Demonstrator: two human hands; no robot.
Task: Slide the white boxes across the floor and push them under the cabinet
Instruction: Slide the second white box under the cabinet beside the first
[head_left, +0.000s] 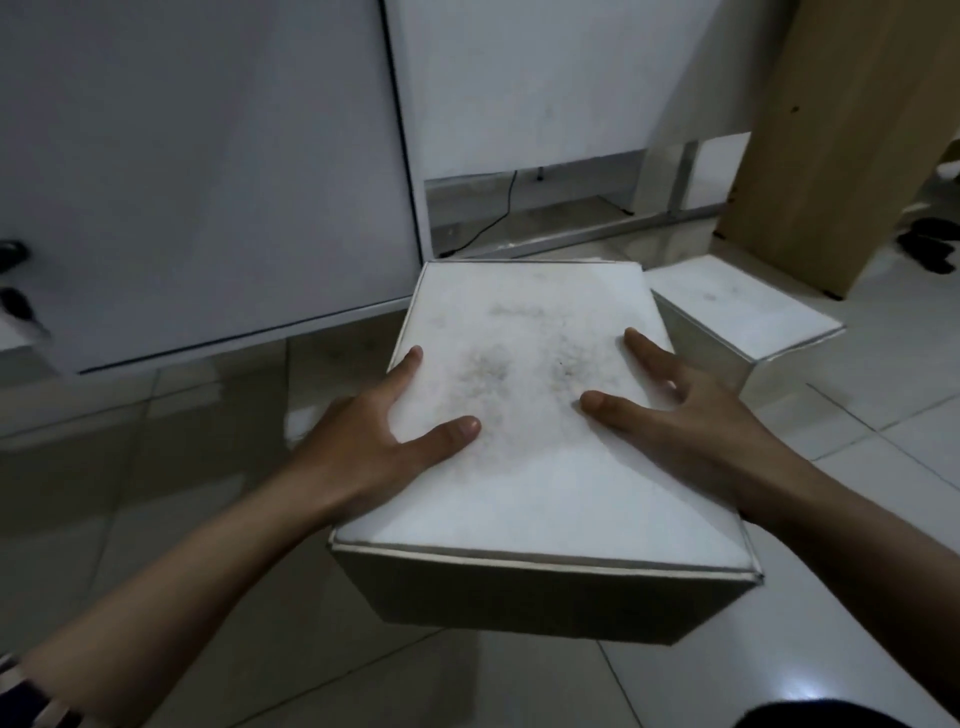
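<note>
A large white box (524, 483) with a dusty lid sits on the tiled floor in front of me. My left hand (374, 431) grips its left edge, thumb and forefinger on the lid, the other fingers down the side. My right hand (680, 410) grips the right edge the same way. A smaller white box (737, 306) stands on the floor behind and to the right. The white cabinet (519, 83) rises beyond, with an open gap (530, 208) under it just past the large box's far end.
A white door panel (197, 171) fills the left, its bottom edge just above the floor. A black cable (498, 218) runs inside the gap. A tan wooden board (841, 135) leans at the right, with dark objects (930, 244) beyond it.
</note>
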